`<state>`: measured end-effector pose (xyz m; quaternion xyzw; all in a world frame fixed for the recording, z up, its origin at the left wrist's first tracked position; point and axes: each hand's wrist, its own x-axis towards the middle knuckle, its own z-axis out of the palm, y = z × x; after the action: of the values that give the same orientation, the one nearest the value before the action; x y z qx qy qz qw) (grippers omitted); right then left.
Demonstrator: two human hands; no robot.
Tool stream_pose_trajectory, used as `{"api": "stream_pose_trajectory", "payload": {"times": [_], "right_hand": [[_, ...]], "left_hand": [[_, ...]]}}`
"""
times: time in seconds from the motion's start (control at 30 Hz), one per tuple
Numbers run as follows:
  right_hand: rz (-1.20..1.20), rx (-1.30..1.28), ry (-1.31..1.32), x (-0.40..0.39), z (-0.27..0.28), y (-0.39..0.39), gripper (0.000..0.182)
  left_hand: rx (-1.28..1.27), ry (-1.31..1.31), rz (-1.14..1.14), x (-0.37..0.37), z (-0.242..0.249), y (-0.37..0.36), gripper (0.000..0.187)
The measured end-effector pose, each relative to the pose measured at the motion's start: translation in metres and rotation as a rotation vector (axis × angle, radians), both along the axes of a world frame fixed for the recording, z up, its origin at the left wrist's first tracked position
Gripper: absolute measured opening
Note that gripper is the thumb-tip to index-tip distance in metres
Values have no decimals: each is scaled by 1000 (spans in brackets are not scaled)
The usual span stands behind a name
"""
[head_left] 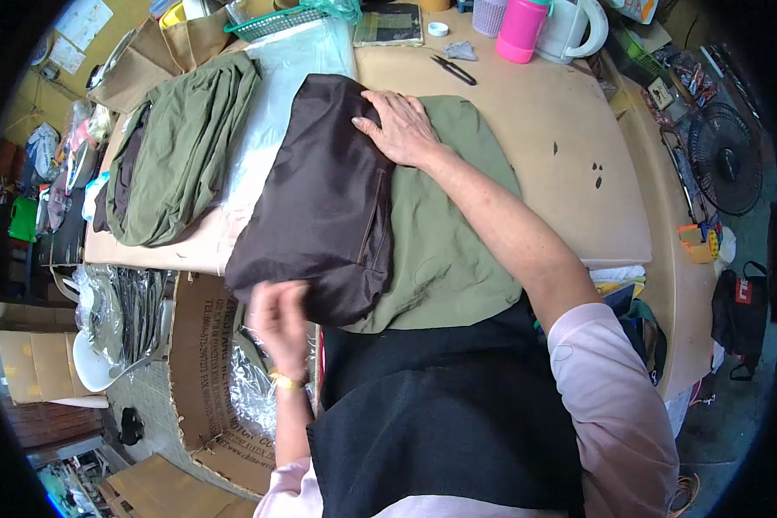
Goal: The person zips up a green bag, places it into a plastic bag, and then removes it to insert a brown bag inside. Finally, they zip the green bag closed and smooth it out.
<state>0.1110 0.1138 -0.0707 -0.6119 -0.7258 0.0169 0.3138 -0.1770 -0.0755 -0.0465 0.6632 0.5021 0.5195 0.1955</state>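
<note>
A dark brown cloth piece (324, 190) lies partly over a green cloth piece (462, 224) at the table's front edge. My right hand (397, 128) rests with spread fingers across the top, where brown meets green. My left hand (281, 324) is at the lower left edge of the brown cloth; motion blurs its fingers, so their grip cannot be made out. To the left lies a stack of folded green cloth (181, 155) with some dark lining showing.
Clear plastic sheets (289, 78) lie behind the cloth. Black snips (454, 70), a pink bottle (521, 30) and a white jug (570, 33) are at the back of the table (570, 198). An open cardboard box (200, 363) stands below on the left.
</note>
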Motion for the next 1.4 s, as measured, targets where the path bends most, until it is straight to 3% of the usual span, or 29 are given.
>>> {"api": "stream_pose_trajectory", "payload": {"times": [0.13,0.2,0.27,0.33,0.4,0.5,0.57,0.77,0.87,1.0,1.03,1.07,1.13,1.2,1.27,1.33,1.37,1.4], "right_hand": [[-10,17,5,-1,0,1,64],[-13,8,15,-3,6,-1,64],[-15,28,20,-2,1,-1,63],[-38,31,19,-3,-1,-1,63],[-22,35,31,-2,-1,-1,64],[-12,34,28,-1,1,-3,63],[-17,63,42,-2,-2,-1,62],[-6,7,56,0,3,-5,63],[2,-19,54,0,2,-4,64],[4,-16,63,1,2,-3,65],[4,-12,65,1,2,-3,65],[-1,-12,68,1,2,-2,64],[6,-15,74,-1,1,-4,63],[-12,-24,60,-1,2,-4,61],[-4,-17,51,-1,3,-3,60],[-32,-22,-16,-5,4,-5,60],[-42,-13,-28,-5,4,-4,59],[-36,-9,-30,-6,3,-3,59]], "left_hand": [[-331,-303,367,-142,-42,-14,38],[-107,-227,440,-138,-42,-20,42],[104,-127,466,-93,-28,-11,28],[264,81,325,-45,-8,-8,19],[333,232,-11,3,10,-8,18],[388,243,-748,89,25,-12,22],[428,212,-975,138,12,-20,26],[382,-192,-1053,168,19,-38,41],[344,-244,-1281,176,40,-40,48],[165,-327,-1396,190,36,-47,27],[69,-359,-1357,188,37,-49,15],[72,-357,-1354,182,35,-46,15],[-51,-135,-968,156,27,-31,4],[-138,-128,-639,127,-3,-4,13],[-280,-157,-467,104,-5,6,19],[302,176,-630,121,-3,-5,19],[311,109,-790,142,4,-15,26],[268,256,-867,154,11,-25,23]]}}
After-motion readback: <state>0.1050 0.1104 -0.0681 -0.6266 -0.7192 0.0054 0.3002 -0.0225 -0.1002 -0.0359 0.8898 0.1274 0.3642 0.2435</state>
